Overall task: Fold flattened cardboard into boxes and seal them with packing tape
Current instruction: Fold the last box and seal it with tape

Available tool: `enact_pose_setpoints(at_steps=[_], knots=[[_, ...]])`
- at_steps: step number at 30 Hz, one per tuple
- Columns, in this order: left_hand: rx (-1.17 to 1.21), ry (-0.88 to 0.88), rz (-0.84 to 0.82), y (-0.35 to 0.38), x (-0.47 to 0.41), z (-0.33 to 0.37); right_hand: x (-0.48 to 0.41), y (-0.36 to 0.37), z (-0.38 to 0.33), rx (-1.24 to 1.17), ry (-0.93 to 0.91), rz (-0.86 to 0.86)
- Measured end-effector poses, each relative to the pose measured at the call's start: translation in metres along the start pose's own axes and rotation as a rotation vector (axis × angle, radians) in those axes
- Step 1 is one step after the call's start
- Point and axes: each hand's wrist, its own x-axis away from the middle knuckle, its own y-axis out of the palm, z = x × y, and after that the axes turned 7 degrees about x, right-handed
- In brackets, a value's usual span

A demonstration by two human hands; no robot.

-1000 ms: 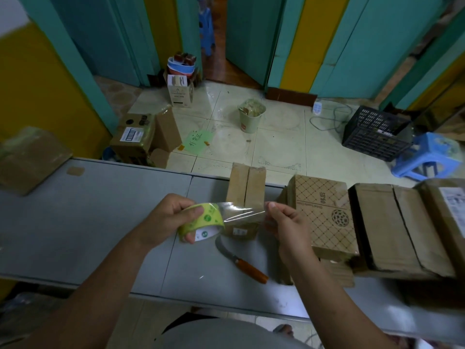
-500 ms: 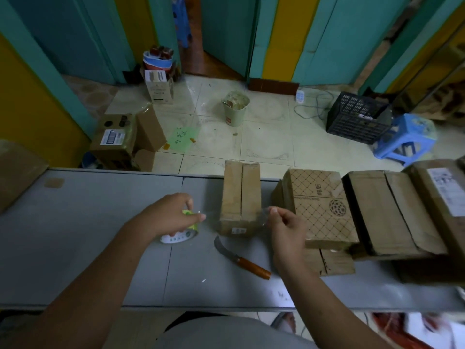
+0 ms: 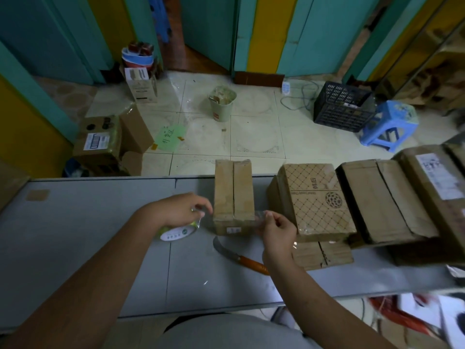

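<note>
A small brown cardboard box (image 3: 233,195) stands on the grey table (image 3: 88,235), its two top flaps meeting along a centre seam. My left hand (image 3: 180,210) grips a green-and-white roll of clear packing tape (image 3: 177,231) just left of the box, low over the table. My right hand (image 3: 275,226) pinches the free end of the clear tape (image 3: 260,215) at the box's near right corner. The strip stretches across the box's near face between my hands.
A curved knife with an orange handle (image 3: 241,258) lies on the table in front of the box. A patterned box (image 3: 314,200) and larger brown boxes (image 3: 382,200) crowd the right. On the floor beyond stand a bin (image 3: 222,102), a black crate (image 3: 342,107) and a blue stool (image 3: 388,124).
Both hands have come down from chest height with the stretched tape. The strip, earlier held up in front of the box, now lies against the box's near face.
</note>
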Motion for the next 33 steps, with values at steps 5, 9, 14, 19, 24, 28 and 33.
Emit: enact_pose_setpoints(at_steps=[5,9,14,19,24,28,33], knots=[[0.022,0.006,-0.037,-0.002,-0.002,-0.001,-0.006,0.002,0.01,0.013,0.005,-0.012],[0.054,-0.001,-0.028,0.0,-0.005,-0.004,-0.007,0.004,0.013,0.051,0.019,0.009],[0.049,0.009,0.003,0.014,-0.013,-0.003,-0.004,0.004,0.022,0.172,0.136,-0.107],[0.096,-0.001,0.072,0.027,-0.017,-0.003,-0.01,0.001,0.018,0.215,0.149,-0.197],[0.131,0.02,0.097,0.034,-0.017,-0.006,-0.019,-0.003,0.016,0.392,0.083,-0.247],[0.142,0.033,0.127,0.037,-0.015,-0.007,-0.022,0.0,0.019,0.436,0.031,-0.246],[0.187,0.043,0.13,0.039,-0.014,-0.007,-0.018,-0.004,0.036,0.5,-0.121,-0.18]])
